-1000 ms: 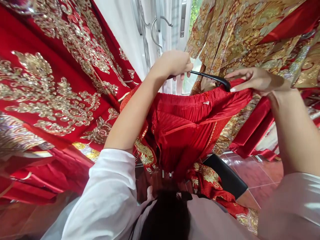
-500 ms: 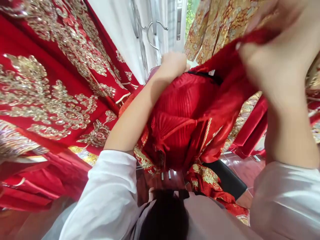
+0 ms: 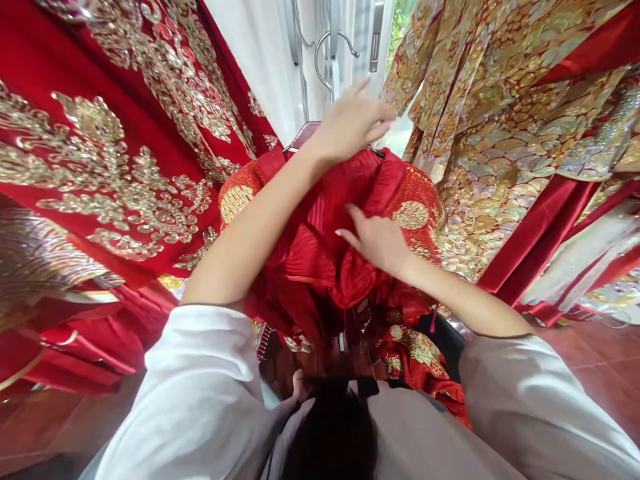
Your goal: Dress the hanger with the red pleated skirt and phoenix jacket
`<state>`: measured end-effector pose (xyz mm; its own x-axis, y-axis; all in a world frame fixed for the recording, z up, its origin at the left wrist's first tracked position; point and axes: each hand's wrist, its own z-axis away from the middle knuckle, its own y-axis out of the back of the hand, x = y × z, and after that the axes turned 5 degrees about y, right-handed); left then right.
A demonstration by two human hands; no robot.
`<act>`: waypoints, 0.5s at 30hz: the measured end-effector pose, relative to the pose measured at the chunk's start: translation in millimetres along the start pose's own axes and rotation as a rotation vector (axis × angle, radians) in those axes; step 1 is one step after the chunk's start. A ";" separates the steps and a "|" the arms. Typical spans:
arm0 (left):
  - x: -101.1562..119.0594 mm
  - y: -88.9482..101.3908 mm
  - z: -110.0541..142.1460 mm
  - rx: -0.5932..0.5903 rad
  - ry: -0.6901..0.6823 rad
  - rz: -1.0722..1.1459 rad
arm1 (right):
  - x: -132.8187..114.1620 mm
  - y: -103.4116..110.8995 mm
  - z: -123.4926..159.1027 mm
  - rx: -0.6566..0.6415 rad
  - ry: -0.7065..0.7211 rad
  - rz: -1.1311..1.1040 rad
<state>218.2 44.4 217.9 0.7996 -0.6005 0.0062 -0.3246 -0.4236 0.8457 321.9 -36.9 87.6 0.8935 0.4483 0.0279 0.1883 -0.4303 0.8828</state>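
Note:
A red jacket [image 3: 410, 183] with round gold embroidery on its shoulders hangs before me, its pleated red lining facing up. It is on a hanger [image 3: 325, 80] with a curved metal hook; a bit of the dark bar shows at the collar. Over the collar, just below the hook, is my left hand [image 3: 353, 123], open, with the fingers apart and nothing seen in it. My right hand [image 3: 380, 243] is lower, over the front of the jacket, two digits stretched out and the others partly hidden. It appears open, at or just above the cloth.
A red gown [image 3: 125, 160] with gold sequins hangs on the left. Gold patterned robes [image 3: 465, 133] hang on the right, beside red velvet bands [image 3: 540, 233]. White curtain [image 3: 250, 47] is behind. Below lies red and gold cloth [image 3: 425, 363] by a black object, above a tiled floor.
My right hand has let go of the red cloth it lifted at the right and moved down-left to the jacket front. The shoulders now lie spread on the hanger. My left hand has opened.

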 end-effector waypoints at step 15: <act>-118.2 21.5 124.5 -0.110 0.308 0.242 | 119.6 25.0 -54.5 0.249 0.313 -0.473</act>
<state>53.7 21.9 168.9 0.8260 -0.4358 0.3576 -0.4796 -0.2098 0.8521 411.2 48.7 138.6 0.5348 0.8276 -0.1703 0.6580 -0.2815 0.6984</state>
